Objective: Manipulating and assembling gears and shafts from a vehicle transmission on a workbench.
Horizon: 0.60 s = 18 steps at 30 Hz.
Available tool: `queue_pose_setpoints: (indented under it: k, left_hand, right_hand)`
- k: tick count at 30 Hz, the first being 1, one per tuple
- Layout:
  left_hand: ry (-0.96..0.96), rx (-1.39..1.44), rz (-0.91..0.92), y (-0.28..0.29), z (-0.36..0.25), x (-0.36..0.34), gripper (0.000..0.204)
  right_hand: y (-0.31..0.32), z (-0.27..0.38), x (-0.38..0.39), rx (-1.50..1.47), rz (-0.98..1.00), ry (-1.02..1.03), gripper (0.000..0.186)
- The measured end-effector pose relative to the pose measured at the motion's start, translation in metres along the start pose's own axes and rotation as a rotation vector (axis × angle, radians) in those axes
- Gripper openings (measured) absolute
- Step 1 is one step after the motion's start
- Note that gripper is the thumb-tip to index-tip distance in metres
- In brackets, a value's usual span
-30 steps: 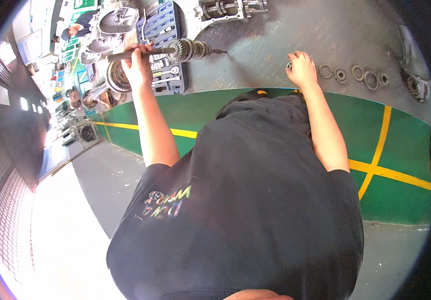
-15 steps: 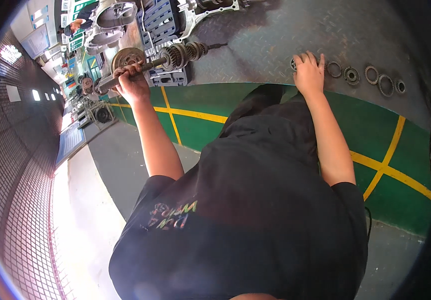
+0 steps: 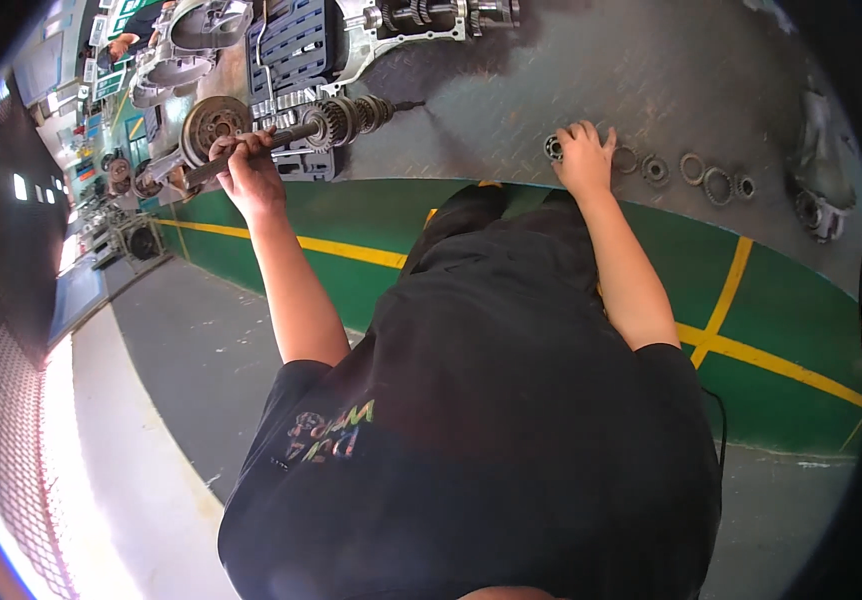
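A gear shaft with several toothed gears at its right end lies at a slant, its far tip over the table. My left hand is closed around the smooth bar of the shaft, left of the gears. Behind that hand is a round rusty disc. My right hand rests at the table's near edge with its fingers spread. Beside its thumb lies a ball bearing; whether they touch is unclear. Rightward sit a thin ring, a bearing and a toothed ring.
A blue tool case with sockets lies behind the shaft. Beyond stand an open gearbox housing and large metal casings. A grey metal part lies at the far right. Another person is at the upper left.
My view has swung a little to the right, so the scene sits further left and the grey part at the right shows. The grip on the shaft is unchanged; the right hand remains beside the bearing.
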<state>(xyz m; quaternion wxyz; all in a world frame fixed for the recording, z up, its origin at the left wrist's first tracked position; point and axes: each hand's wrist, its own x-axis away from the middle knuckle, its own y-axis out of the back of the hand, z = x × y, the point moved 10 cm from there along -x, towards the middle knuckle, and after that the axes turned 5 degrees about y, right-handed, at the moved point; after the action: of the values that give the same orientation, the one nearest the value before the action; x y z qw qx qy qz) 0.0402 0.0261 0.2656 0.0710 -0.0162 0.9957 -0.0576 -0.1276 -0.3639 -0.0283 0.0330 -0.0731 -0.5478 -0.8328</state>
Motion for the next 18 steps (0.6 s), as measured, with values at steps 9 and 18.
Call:
queue_pose_setpoints:
  k: [9, 18]
  left_hand:
    - [-0.030, 0.183, 0.181, 0.002, 0.004, 0.024, 0.036]
    - [0.037, 0.277, 0.331, -0.056, 0.007, 0.028, 0.085]
  right_hand:
    - [0.106, 0.083, -0.035, -0.523, -0.192, 0.167, 0.057]
    - [0.338, 0.358, -0.037, -0.611, -0.456, 0.836, 0.055]
